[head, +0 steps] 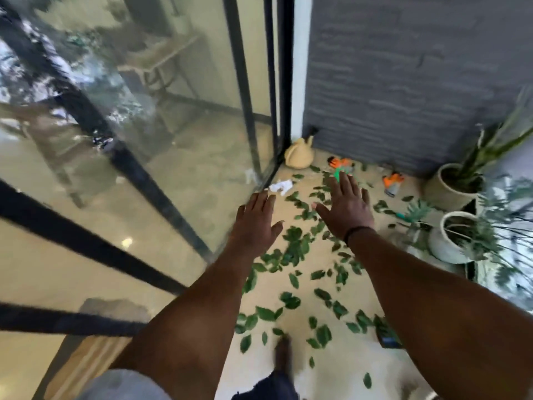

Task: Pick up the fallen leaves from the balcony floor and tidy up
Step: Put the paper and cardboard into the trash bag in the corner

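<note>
Several green leaves (294, 246) lie scattered over the beige balcony floor (363, 353), from the far corner down to my foot (283, 353). My left hand (255, 223) is stretched out in front of me above the floor, palm down, fingers straight, holding nothing. My right hand (346, 206) is held out the same way a little farther ahead, fingers spread, with a dark band on its wrist. Both hands hover above the leaves and touch none of them.
A glass sliding door (161, 134) with black frames runs along the left. A grey wall closes the far end. A tan watering can (300, 154), orange gloves (392, 183), crumpled white paper (281, 186) and potted plants (455, 241) stand at the far corner and right side.
</note>
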